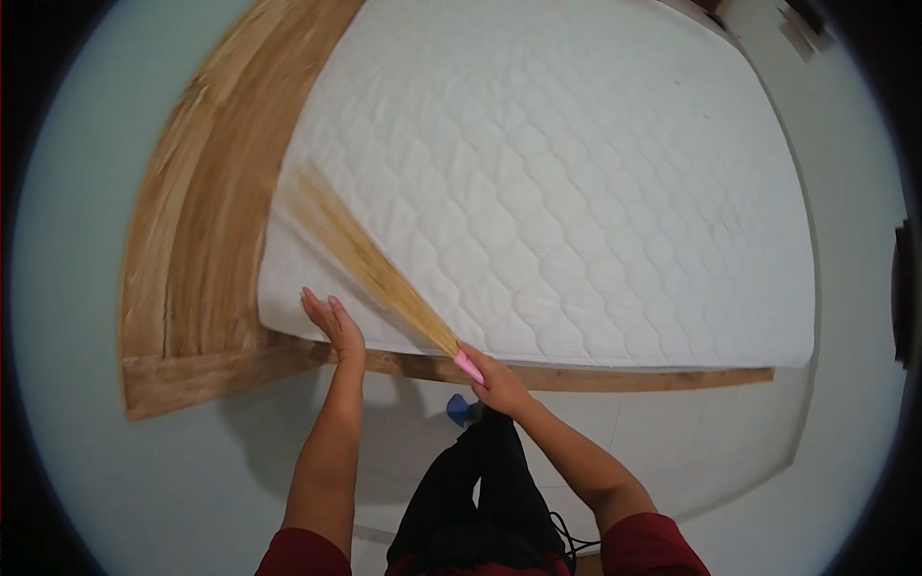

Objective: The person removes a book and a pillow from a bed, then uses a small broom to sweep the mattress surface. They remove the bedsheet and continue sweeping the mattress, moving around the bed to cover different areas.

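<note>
My right hand [502, 385] grips the pink handle of a straw stick broom [382, 277]. The bristles slant up and left across a white quilted mattress [547, 194], and their far ends are blurred near its left edge. Over the mattress's near left corner, my left hand [337, 327] is raised with fingers apart and nothing in it. Whether its fingertips touch the fabric, I cannot tell.
A wooden headboard [216, 187] runs along the mattress's left side. The wooden bed rail [576, 378] passes below its near edge. I stand on a pale tiled floor [648, 425], with a blue slipper [459, 409] by the rail. A grey wall lies at right.
</note>
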`<state>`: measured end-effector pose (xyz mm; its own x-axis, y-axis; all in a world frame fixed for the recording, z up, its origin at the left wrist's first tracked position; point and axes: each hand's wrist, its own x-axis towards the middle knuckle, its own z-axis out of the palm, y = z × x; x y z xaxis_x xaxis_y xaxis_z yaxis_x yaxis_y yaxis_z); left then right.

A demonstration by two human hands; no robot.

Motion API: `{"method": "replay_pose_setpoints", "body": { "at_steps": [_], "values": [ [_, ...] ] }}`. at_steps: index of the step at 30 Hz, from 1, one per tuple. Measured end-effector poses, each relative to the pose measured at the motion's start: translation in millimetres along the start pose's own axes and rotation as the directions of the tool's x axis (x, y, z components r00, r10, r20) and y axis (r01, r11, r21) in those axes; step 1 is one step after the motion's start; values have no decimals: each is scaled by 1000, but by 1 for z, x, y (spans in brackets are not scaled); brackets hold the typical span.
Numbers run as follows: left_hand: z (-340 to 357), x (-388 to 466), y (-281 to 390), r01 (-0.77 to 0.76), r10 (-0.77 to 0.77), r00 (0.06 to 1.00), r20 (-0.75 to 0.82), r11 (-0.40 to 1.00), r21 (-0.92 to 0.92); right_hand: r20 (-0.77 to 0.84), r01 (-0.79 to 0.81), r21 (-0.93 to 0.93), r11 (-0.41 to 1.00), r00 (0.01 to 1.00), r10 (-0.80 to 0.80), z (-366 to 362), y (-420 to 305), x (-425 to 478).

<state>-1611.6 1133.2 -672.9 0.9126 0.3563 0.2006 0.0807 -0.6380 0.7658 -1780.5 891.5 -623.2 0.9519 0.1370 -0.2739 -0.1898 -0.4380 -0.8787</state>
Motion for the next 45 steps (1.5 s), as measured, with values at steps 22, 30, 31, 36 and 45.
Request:
{"method": "replay_pose_setpoints", "body": {
  "at_steps": [22,30,31,36,45],
  "values": [
    [165,-208,197,-527,-19,397,918,814,245,-738,-154,331,931,572,357,-126,81,-63],
    [187,-239,215,-471,-195,464,864,772,427,-607,-565,-225,794,718,339,-246,170,-35],
    [190,-241,215,-465,-230,462,856,759,455,-641,-635,-127,762,639,425,-258,188,-54],
    [205,-250,230,-256,-407,465,786,788,560,-806,-619,407,672,103,583,-281,226,-195],
    [207,-337,429,-723,150,87,985,689,-41,-774,-467,572,674,-37,632,-301,117,-309]
  ]
}}
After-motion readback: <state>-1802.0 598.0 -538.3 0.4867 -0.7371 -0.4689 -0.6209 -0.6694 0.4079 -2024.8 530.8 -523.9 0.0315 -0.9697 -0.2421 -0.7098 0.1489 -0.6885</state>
